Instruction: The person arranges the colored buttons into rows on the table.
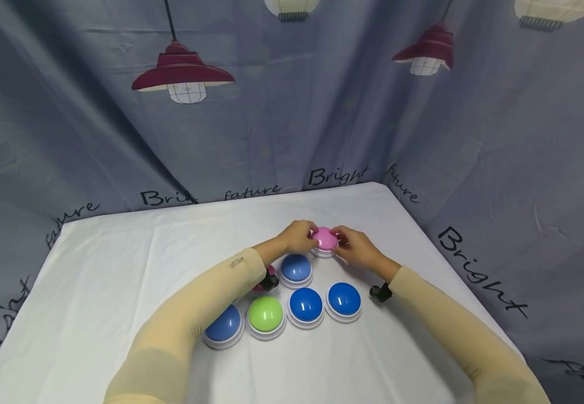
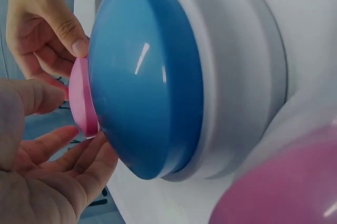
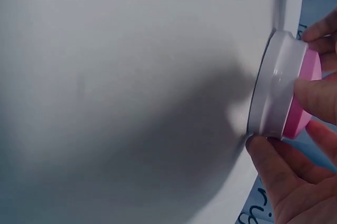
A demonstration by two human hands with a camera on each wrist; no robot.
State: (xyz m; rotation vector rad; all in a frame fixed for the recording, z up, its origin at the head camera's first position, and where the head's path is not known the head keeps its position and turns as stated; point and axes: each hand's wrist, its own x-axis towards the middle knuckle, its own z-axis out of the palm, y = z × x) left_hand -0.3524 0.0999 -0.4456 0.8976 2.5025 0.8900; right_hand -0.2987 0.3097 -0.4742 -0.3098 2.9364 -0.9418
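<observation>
A pink dome push button on a white base sits toward the back of the table, between both hands. My left hand holds its left side with thumb and fingers. From the right, my right hand grips it; in the right wrist view the thumb lies against the pink dome and fingertips reach the white base, which is on the cloth. Just in front stands a blue push button, large in the left wrist view, where it partly hides the pink one.
Nearer the front are a green button, a middle blue button, a right blue button and a left blue button. My left forearm partly covers another pink button. A printed curtain surrounds the white-clothed table.
</observation>
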